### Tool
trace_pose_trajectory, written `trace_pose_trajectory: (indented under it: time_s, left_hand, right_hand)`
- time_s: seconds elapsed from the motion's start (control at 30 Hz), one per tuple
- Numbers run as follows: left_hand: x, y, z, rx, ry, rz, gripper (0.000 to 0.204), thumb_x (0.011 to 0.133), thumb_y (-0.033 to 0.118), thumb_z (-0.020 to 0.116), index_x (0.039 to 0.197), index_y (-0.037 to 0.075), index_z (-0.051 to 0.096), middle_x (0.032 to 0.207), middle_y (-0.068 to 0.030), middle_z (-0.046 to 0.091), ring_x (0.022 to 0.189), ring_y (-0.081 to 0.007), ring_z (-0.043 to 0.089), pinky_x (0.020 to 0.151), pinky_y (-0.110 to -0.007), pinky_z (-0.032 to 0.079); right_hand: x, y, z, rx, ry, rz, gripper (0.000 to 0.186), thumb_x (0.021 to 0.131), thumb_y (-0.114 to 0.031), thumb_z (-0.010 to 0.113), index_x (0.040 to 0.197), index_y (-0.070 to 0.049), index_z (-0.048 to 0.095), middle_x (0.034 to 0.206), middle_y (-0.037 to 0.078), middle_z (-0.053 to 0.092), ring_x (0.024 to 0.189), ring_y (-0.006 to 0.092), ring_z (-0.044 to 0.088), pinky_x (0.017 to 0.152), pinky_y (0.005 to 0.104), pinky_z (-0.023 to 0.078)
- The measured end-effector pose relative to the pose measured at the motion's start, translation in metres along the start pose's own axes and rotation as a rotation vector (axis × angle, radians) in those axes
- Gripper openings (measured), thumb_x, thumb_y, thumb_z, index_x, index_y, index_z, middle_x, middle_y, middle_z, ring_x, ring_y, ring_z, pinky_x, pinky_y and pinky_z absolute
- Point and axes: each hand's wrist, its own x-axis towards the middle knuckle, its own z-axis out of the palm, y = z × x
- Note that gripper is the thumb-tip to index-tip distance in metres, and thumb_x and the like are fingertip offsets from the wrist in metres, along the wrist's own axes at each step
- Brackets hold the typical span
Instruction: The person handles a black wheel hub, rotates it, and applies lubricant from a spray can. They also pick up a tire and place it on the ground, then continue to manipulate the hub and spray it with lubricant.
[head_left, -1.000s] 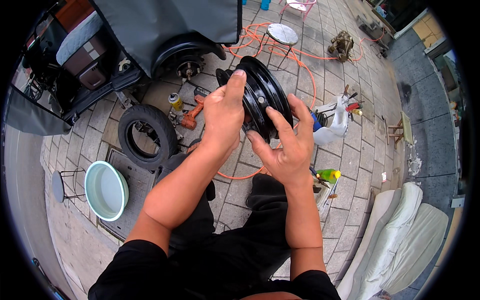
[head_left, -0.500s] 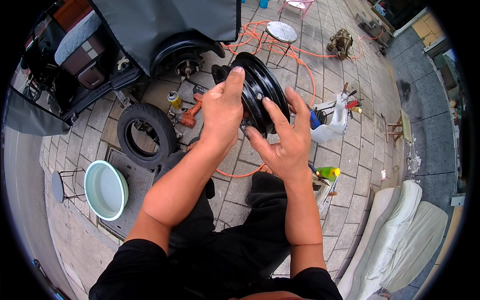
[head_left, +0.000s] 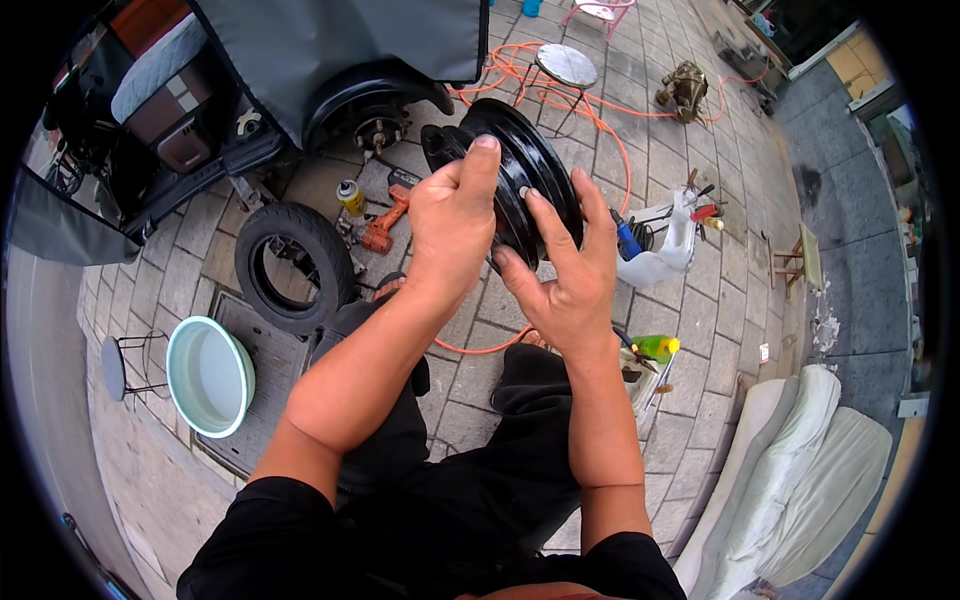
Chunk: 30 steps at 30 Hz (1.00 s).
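A glossy black wheel rim is held up off the ground in front of me, tilted on its edge. My left hand grips its left side, thumb up along the rim and fingers hidden behind. My right hand is at its right side, with thumb and forefinger against the channel and the other fingers at the outer edge. By the right forefinger a small pale round piece shows on the black metal; I cannot tell exactly what it is. A bare tyre lies on the paving to the left.
Behind the tyre are an orange power tool and a spray can. A covered vehicle stands far left with its hub bare. A pale green basin, a round stool, an orange hose and a white tool container surround me.
The rim has tilted slightly within my hands, and its top edge sits a little higher. Both hands keep nearly the same places on it.
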Motion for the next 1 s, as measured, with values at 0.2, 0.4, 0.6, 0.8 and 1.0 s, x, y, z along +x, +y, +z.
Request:
trace_pose_trajectory:
  time_s: [0.2,0.4,0.6,0.8,1.0]
  left_hand:
    - [-0.004,0.004,0.001,-0.012,-0.039,0.009,0.041,0.111,0.034,0.059,0.108,-0.005,0.074,0.099,-0.0107,0.078,0.084,-0.0151,0.075,0.075,-0.029,0.061]
    - [-0.002,0.001,-0.004,0.079,-0.030,0.007,0.041,0.112,0.033,0.058,0.110,-0.005,0.073,0.100,-0.0110,0.078,0.084,-0.0155,0.075,0.076,-0.029,0.061]
    - [-0.003,-0.001,0.001,-0.020,0.024,0.097,0.045,0.109,0.039,0.064,0.084,0.002,0.071,0.078,0.0044,0.064,0.069,-0.0019,0.052,0.058,-0.024,0.043]
    - [-0.003,0.006,0.004,0.008,0.004,0.107,0.046,0.110,0.039,0.064,0.088,0.000,0.072,0.082,0.0011,0.070,0.071,-0.0032,0.058,0.062,-0.023,0.047]
    - [-0.004,0.010,0.003,-0.051,-0.071,-0.035,0.045,0.111,0.038,0.059,0.110,-0.005,0.073,0.101,-0.0116,0.078,0.084,-0.0165,0.075,0.078,-0.030,0.060]
  right_hand:
    - [0.003,-0.002,0.003,-0.003,-0.027,-0.002,0.072,0.078,-0.028,0.091,0.145,-0.013,0.068,0.159,0.029,0.045,0.139,0.0465,0.050,0.113,0.0530,0.042]
    - [0.004,-0.002,0.005,0.044,-0.054,0.035,0.074,0.076,-0.027,0.091,0.144,-0.014,0.068,0.159,0.029,0.043,0.139,0.0479,0.049,0.112,0.0551,0.041]
    - [0.004,0.003,0.006,0.000,0.025,-0.028,0.074,0.070,-0.025,0.095,0.139,-0.013,0.070,0.154,0.027,0.050,0.133,0.0446,0.054,0.109,0.0528,0.045]
    - [-0.005,0.004,0.008,0.086,0.085,-0.006,0.070,0.070,-0.017,0.097,0.134,-0.006,0.072,0.151,0.026,0.055,0.135,0.0424,0.057,0.112,0.0484,0.047]
    - [-0.005,-0.001,0.005,0.071,0.056,0.025,0.068,0.074,-0.021,0.095,0.135,-0.005,0.071,0.150,0.028,0.054,0.134,0.0428,0.057,0.112,0.0487,0.047]
